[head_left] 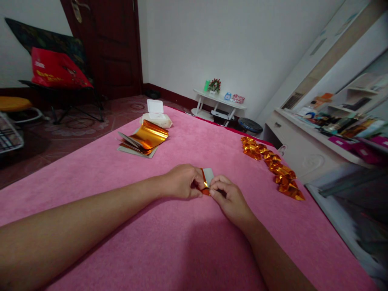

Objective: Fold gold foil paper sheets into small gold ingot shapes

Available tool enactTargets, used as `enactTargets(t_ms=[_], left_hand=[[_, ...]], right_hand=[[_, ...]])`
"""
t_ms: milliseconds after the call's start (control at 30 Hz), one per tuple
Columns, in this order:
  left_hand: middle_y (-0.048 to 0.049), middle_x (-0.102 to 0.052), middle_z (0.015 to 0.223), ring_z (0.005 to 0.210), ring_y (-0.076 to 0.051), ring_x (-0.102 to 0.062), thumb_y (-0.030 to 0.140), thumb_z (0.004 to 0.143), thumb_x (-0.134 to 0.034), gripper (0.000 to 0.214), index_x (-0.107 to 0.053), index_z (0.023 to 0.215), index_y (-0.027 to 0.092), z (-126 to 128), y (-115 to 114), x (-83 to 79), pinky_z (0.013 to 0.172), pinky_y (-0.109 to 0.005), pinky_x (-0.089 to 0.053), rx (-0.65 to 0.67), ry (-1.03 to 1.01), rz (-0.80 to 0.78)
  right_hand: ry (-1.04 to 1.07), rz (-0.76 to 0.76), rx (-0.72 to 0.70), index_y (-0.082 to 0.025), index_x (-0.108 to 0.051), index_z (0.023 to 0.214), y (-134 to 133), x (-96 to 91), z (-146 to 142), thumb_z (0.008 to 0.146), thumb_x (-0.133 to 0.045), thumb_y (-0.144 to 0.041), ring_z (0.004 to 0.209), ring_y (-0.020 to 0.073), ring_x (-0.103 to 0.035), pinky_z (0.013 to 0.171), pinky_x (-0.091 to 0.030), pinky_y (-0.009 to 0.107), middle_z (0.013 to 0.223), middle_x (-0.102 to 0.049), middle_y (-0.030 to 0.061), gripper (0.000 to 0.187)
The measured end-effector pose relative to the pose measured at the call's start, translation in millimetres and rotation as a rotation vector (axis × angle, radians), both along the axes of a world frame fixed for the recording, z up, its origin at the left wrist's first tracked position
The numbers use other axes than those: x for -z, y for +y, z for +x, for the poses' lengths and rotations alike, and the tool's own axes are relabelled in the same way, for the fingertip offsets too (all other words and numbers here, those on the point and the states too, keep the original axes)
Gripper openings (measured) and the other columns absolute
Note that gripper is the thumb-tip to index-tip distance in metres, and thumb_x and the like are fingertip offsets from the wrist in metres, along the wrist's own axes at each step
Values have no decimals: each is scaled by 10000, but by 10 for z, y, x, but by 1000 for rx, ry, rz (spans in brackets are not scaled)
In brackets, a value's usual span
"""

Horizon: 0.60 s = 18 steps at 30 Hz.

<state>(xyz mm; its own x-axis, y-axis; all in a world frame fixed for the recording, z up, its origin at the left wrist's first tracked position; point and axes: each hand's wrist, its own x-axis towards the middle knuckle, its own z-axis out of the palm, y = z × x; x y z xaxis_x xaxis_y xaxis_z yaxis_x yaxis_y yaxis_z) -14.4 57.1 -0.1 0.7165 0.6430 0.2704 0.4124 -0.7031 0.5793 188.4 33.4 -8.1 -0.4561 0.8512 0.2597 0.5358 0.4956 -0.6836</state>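
Between my two hands, low over the pink cloth point(169, 234), is a partly folded sheet of gold foil paper point(207, 174) with a grey back. My left hand point(185, 182) pinches its left side, fingers closed. On the near right edge, my right hand point(228, 197) pinches the paper between thumb and fingers. The fingers cover much of the folds. Off to the left lies a stack of foil paper sheets point(151, 136), gold side curling up. Several folded gold foil pieces point(274, 163) sit in a row along the right edge.
A white wipes pack point(157, 120) with its lid up stands behind the stack. Past the far edge are a small white shelf point(220, 99) and a dark round stool point(250, 125). A cluttered cabinet point(318, 145) borders the right side; a chair holds a red bag point(59, 68).
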Motion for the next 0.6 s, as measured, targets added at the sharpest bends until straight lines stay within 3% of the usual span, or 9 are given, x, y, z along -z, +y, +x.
enactTargets(t_ms=[167,433,600], left_hand=[[-2,-641,761,684,-104,-572,14,639,-593,232,-674,824,128,-69,128,-24,617,-186,-423,118,-89,-319],[-30,-681,850,831,-147,-611,-17,656,-587,309,-745,819,193,-153,206,-40,749,-224,-470,275,-112,-316],[-16,-702,891,857,-156,-629,6,650,-607,288,-755,753,231,-206,253,-78,790,-238,-482,306,-132,-395]], right_hand=[[21,-96,64,-175,-548,585,28,-13,-42,773,-535,-142,723,144,-532,655,-401,268,769,-534,17,191],[15,-98,132,-177,-558,573,27,-19,-66,745,-574,-180,680,148,-527,615,-401,271,744,-541,19,173],[-7,-49,199,-182,-548,581,31,7,-88,707,-607,-164,662,146,-520,607,-403,268,719,-539,9,140]])
